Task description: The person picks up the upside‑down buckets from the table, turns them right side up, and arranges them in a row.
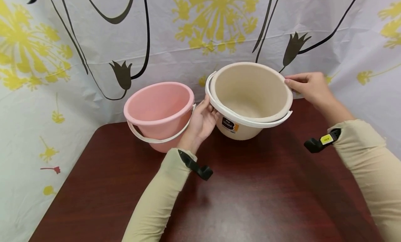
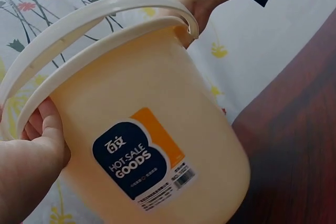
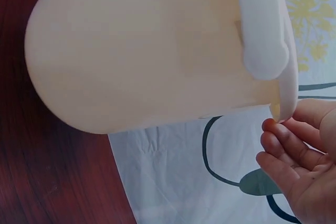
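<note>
A beige bucket is held between both hands near the back of the table, its mouth tilted toward the head camera. Its white handle hangs along the front of the rim. My left hand grips the bucket's left rim, fingers curled under it, as the left wrist view also shows. On the far right of the rim, my right hand pinches the edge between thumb and fingers. In the left wrist view a dark blue and orange label is on the bucket's side.
A pink bucket with a white handle stands left of the beige one, close to my left forearm. The dark red table reaches back to a white cloth with yellow flowers and dark stems, hanging behind and at the left.
</note>
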Available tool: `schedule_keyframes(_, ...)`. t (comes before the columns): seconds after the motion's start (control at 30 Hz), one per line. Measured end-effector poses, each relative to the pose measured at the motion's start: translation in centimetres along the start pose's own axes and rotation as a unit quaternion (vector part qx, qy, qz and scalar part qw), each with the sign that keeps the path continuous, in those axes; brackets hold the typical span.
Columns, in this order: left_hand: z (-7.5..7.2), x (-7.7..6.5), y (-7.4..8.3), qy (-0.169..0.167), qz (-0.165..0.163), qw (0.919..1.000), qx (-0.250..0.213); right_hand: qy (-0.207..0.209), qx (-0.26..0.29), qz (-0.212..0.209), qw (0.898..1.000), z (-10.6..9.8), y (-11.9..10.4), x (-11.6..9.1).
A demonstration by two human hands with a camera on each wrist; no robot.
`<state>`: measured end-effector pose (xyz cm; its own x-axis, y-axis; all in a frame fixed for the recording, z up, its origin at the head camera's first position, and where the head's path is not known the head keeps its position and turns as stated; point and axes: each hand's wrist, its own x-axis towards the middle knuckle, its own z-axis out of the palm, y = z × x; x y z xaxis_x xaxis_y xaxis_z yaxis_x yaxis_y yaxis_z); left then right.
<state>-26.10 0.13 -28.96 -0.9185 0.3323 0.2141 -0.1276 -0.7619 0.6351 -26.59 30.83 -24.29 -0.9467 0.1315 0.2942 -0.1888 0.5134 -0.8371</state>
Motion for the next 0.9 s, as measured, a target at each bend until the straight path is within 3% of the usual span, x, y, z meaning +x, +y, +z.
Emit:
schedule_keyframes(0.13, -0.2, 0.1, 0.0, 0.02, -0.026, 0.9994, -0.009, -0.006, -0.014, 0.016, 1.0, 0.2, 0.1, 0.4)
schedule_keyframes(0.27, -0.3, 0.2, -0.1, 0.032, -0.043, 0.9983, -0.022, -0.011, 0.012, 0.029, 0.999, 0.4, 0.3, 0.9)
schedule_keyframes(0.43, -0.4, 0.3, -0.4, 0.047, -0.052, 0.997, -0.033, -0.016, 0.038, 0.034, 0.999, 0.6, 0.8, 1.3)
schedule_keyframes(0.67, -0.7, 0.5, -0.6, 0.071, -0.064, 0.9942, -0.049, -0.017, 0.024, 0.041, 0.999, 1.0, 1.3, 1.6)
schedule_keyframes(0.9, -1.1, 0.7, -0.7, 0.075, -0.065, 0.9939, -0.049, -0.015, 0.014, 0.041, 0.999, 1.3, 1.2, 1.7)
